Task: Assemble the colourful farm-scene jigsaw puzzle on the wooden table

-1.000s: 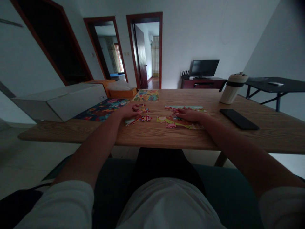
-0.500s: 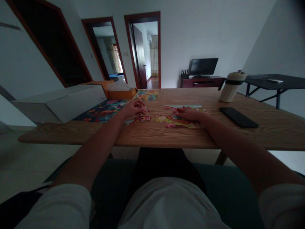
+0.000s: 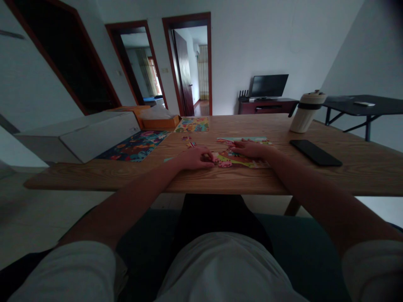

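A partly joined jigsaw puzzle (image 3: 245, 162) with green, brown and pink areas lies on the wooden table in front of me. My right hand (image 3: 249, 149) rests on it with fingers stretched out flat. At the puzzle's left edge, my left hand (image 3: 200, 158) has its thumb and fingers curled in a pinch on a small pink puzzle piece (image 3: 215, 157), partly hidden by the fingertips. Beyond the left hand lie loose puzzle pieces (image 3: 191, 144), and another small piece (image 3: 186, 138) sits a little farther off.
On the left are a long white box (image 3: 94, 130), a dark patterned sheet (image 3: 135, 144), an orange box (image 3: 162, 122) and a yellow picture sheet (image 3: 193, 124). A black phone-like slab (image 3: 315, 152) and a cream bottle (image 3: 304, 115) stand to the right on the table (image 3: 252, 122).
My left hand has moved right and nearer to me, from the loose pieces to the puzzle's left edge, carrying a pink piece. My right hand has stayed in place.
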`<control>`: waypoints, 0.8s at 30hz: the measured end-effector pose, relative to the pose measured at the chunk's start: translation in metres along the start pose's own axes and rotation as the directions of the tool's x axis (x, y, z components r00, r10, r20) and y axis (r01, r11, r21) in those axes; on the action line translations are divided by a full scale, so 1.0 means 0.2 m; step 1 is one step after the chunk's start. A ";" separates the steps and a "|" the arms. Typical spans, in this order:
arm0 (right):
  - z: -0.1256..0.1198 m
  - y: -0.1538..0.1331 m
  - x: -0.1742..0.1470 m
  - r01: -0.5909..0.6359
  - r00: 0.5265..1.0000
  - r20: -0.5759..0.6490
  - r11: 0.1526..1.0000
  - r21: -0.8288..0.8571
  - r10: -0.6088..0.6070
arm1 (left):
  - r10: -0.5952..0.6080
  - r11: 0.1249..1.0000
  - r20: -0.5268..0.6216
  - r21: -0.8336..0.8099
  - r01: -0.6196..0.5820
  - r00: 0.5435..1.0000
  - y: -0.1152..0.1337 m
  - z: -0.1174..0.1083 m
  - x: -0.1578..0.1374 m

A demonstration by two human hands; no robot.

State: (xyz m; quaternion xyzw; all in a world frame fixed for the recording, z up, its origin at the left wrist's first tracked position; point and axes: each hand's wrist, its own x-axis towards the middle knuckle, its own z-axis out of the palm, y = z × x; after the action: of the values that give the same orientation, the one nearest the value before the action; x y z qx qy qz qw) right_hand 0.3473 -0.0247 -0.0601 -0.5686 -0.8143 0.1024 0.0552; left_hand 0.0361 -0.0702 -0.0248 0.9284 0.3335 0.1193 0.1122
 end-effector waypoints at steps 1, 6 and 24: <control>0.00 -0.01 0.00 -0.013 1.000 -0.004 1.000 0.005 0.013 | 0.026 1.000 0.025 0.011 -0.027 0.999 0.00 0.00 0.00; -0.01 -0.03 -0.02 -0.019 1.000 0.014 1.000 0.002 0.019 | 0.109 0.993 0.051 0.035 -0.111 0.993 0.01 -0.01 -0.01; -0.01 -0.02 -0.02 -0.025 1.000 -0.012 1.000 -0.018 0.025 | 0.192 0.952 0.074 0.230 -0.204 0.979 0.06 0.00 -0.02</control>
State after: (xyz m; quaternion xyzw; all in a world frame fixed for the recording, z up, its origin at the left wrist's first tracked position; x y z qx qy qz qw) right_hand 0.3452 -0.0301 -0.0567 -0.5800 -0.8076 0.0921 0.0535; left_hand 0.0400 -0.0825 -0.0229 0.9666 0.2477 0.0659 -0.0034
